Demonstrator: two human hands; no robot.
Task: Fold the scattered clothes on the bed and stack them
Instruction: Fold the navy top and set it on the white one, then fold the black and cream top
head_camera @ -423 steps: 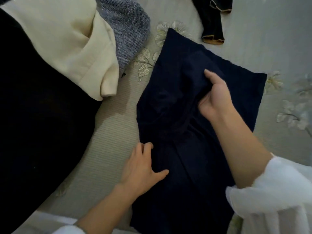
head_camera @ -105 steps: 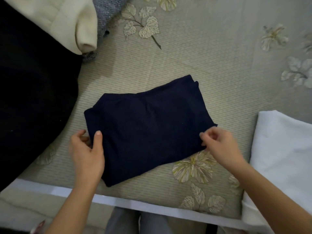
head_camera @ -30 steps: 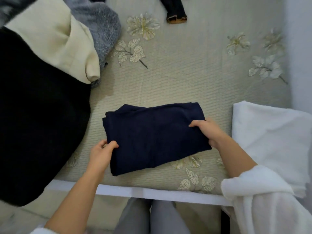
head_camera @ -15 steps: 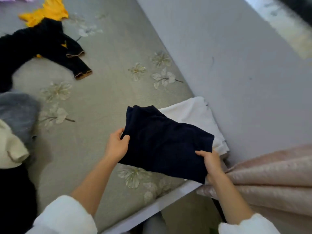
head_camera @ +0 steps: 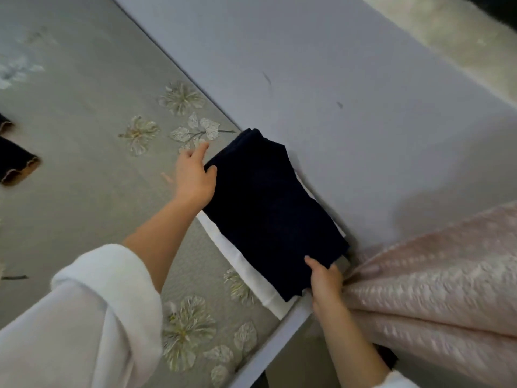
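A folded navy garment [head_camera: 268, 208] lies on top of a folded white garment [head_camera: 246, 273] at the bed's corner by the wall. My left hand [head_camera: 194, 177] holds the navy garment's far left edge, thumb on top and fingers at its side. At the near right corner, my right hand [head_camera: 324, 278] grips the fabric, thumb on top, fingers underneath and hidden.
The grey floral bedspread [head_camera: 92, 175] spreads out to the left, with a dark cuffed sleeve [head_camera: 16, 166] at its left edge. A pale wall [head_camera: 349, 93] borders the stack on the right. A pink curtain [head_camera: 436, 292] hangs beside my right hand.
Both hands carried the folded navy garment right from the middle of the bed and set it down onto the white folded garment by the wall.
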